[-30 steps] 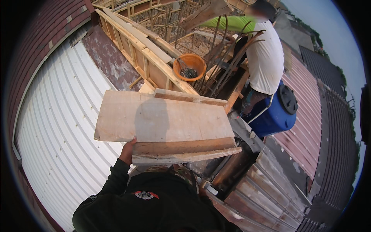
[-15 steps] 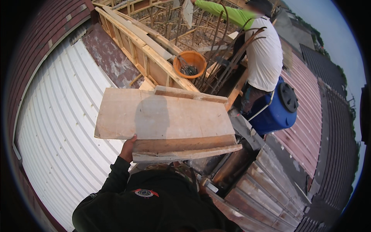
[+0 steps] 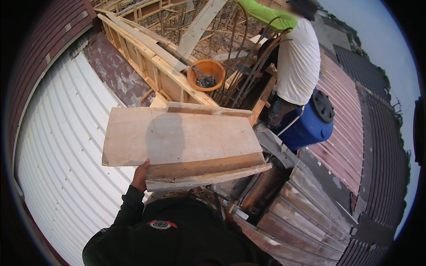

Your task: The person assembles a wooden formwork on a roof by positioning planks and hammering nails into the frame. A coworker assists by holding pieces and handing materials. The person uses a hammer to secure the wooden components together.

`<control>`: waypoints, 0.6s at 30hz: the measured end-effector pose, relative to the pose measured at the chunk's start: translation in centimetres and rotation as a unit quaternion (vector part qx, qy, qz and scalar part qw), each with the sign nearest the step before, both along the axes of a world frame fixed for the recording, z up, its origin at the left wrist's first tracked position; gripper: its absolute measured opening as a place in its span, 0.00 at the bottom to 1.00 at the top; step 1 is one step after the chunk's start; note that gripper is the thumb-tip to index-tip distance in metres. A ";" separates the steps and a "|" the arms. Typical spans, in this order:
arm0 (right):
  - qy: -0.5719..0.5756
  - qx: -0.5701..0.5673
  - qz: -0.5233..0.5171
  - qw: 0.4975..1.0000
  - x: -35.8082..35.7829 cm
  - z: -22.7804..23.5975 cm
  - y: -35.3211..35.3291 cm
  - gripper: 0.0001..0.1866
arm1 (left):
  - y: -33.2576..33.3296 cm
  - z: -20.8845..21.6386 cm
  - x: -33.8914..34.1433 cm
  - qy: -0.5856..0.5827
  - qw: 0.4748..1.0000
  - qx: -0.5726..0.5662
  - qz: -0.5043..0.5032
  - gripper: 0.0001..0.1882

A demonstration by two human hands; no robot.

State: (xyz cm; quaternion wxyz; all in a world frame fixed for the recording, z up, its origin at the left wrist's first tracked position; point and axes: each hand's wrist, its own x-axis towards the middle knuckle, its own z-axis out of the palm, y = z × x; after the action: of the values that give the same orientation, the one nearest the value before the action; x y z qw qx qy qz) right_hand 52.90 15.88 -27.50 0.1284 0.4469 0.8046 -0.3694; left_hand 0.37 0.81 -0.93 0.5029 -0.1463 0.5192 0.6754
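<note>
A plywood panel (image 3: 208,137) with wooden battens along its near and far edges lies across in front of me, my shadow on it. At its near left edge, my left hand (image 3: 140,175) is closed on the panel, with the thumb on top and the other fingers hidden beneath. Only a small part of my right hand (image 3: 229,216) shows low beside my body, past the dark sleeve. Its fingers are hidden, so I cannot tell what it holds or touches.
A co-worker in a white shirt with green sleeves (image 3: 266,13) holds a pale board (image 3: 202,27). Nearby are an orange bucket (image 3: 206,75), bent rebar (image 3: 248,66), timber formwork (image 3: 155,66) and a blue drum (image 3: 306,124). White corrugated roofing (image 3: 66,146) lies left, rusty sheets (image 3: 297,217) right.
The co-worker's pale board has come further into view, reaching down toward the formwork. My view has shifted slightly, and the panel stays in my left hand.
</note>
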 end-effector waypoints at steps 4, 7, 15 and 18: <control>-0.019 -0.037 0.002 0.999 -0.7 0.9 0.0 0.22 | -0.6 -0.7 -0.1 0.022 1.000 -0.005 0.014 0.27; -0.012 -0.054 -0.004 0.998 -1.3 1.9 0.2 0.22 | -1.2 -1.3 -0.4 0.007 1.000 0.007 -0.006 0.30; -0.027 -0.047 0.011 0.998 -1.6 3.2 0.4 0.24 | -0.7 -0.1 0.1 0.025 1.000 -0.003 0.008 0.29; -0.045 -0.051 0.018 0.997 -1.7 3.2 0.8 0.25 | -0.8 -0.5 -0.1 0.013 1.000 0.010 0.006 0.29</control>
State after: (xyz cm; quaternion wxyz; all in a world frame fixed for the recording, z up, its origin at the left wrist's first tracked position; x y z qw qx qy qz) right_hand 51.20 16.69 -24.27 0.1941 0.4411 0.7860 -0.3872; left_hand 0.32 -0.03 -1.46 0.4939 -0.1357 0.5180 0.6851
